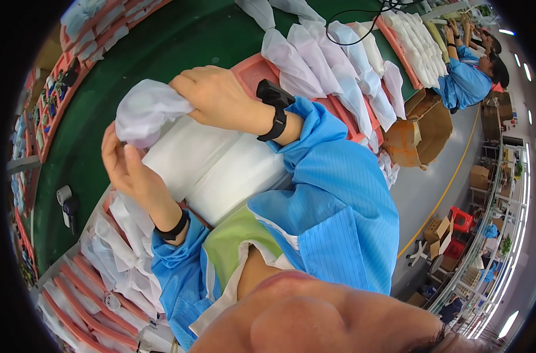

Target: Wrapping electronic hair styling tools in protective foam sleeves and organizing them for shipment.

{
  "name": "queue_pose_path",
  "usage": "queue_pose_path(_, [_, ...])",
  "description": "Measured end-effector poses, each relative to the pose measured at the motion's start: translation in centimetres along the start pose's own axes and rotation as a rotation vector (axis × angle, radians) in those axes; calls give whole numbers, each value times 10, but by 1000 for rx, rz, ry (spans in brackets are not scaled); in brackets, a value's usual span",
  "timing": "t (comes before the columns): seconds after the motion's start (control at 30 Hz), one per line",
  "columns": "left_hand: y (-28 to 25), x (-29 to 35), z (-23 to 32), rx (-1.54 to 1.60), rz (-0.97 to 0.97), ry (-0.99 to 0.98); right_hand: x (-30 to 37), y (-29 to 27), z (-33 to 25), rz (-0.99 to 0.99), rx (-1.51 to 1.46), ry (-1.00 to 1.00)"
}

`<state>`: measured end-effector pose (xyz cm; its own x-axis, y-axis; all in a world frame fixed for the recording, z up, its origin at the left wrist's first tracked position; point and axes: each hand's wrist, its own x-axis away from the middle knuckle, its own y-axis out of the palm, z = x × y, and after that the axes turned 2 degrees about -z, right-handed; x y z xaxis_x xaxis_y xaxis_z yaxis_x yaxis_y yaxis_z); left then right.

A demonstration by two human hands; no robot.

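In front of me, above the green work surface [103, 156], a round object wrapped in a thin, translucent white bag [143, 112] is held between both hands. My left hand [131, 170] is closed around its lower left side, fingers behind and thumb in front. My right hand [212, 97] pinches the loose right end of the bag. The bag hides most of what is inside; a pinkish part shows at the bottom. Just below my hands, close to my body, lie stacks of flat white bags [191, 150].
Wrapped pieces [291, 67] lie in pink trays on the right. More white bags and pink trays [82, 312] are at lower left. A pink tray of small parts [56, 97] stands far left, near a white-and-black device [68, 206]. Right are a cardboard box [421, 132] and a person in blue [468, 79].
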<state>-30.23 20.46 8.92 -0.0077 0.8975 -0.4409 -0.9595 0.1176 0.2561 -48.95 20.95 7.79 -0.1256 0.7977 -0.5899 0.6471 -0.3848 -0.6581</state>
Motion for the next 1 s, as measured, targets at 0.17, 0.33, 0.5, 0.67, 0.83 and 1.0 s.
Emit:
queue_pose_path(0.17, [12,9,-4,-184,42,117,4,14,-3,75,96,-115])
queue_pose_path(0.33, [0,14,-7,-504,41,277,9,15,-7,23,84,-36])
queue_pose_path(0.5, [-7,14,-14,-655,49,238,11,7,-10,5,-23,148])
queue_pose_path(0.67, [-7,7,-14,-295,188,-55,13,-1,-13,-265,-202,178])
queue_pose_path(0.83, [0,1,-12,-397,231,4,3,7,-1,-401,-372,143])
queue_pose_path(1.0, [-9,-6,-4,-529,63,328,-5,8,-24,-340,-533,259])
